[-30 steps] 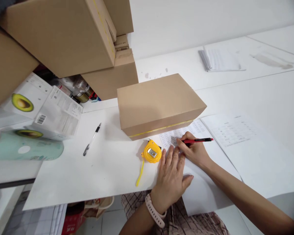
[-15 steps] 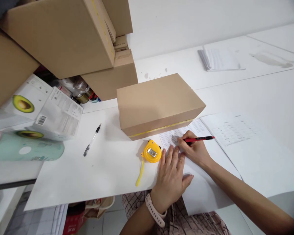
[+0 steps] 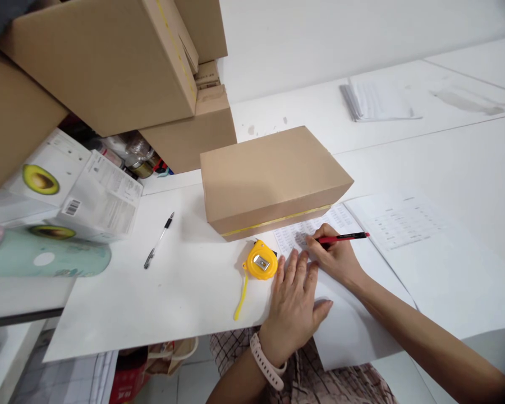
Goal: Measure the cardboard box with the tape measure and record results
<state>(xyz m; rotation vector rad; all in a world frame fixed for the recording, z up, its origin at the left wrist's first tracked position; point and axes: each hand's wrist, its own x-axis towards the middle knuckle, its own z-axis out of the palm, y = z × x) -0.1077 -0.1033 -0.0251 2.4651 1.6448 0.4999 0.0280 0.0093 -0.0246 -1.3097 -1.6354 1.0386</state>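
Observation:
My right hand point(image 3: 334, 258) is closed round a red pen point(image 3: 343, 238), its tip down on a printed sheet point(image 3: 307, 230) of small text. My left hand point(image 3: 294, 300) lies flat and open on the same sheet, fingers together, just right of a yellow tape measure point(image 3: 259, 266) with a yellow strap. A closed brown cardboard box point(image 3: 269, 177) with yellow tape along its seam stands right behind both hands, over the sheet's far edge.
A black pen point(image 3: 159, 240) lies on the white table point(image 3: 172, 286) to the left. White avocado-print boxes point(image 3: 73, 191), a mint-green object point(image 3: 46, 255) and stacked cardboard cartons point(image 3: 105, 62) crowd the left. Another printed sheet point(image 3: 399, 221) lies right, a paper stack point(image 3: 376, 101) further back.
The red pen has shifted very slightly in my right hand over the sheet. My left hand and everything else have stayed put.

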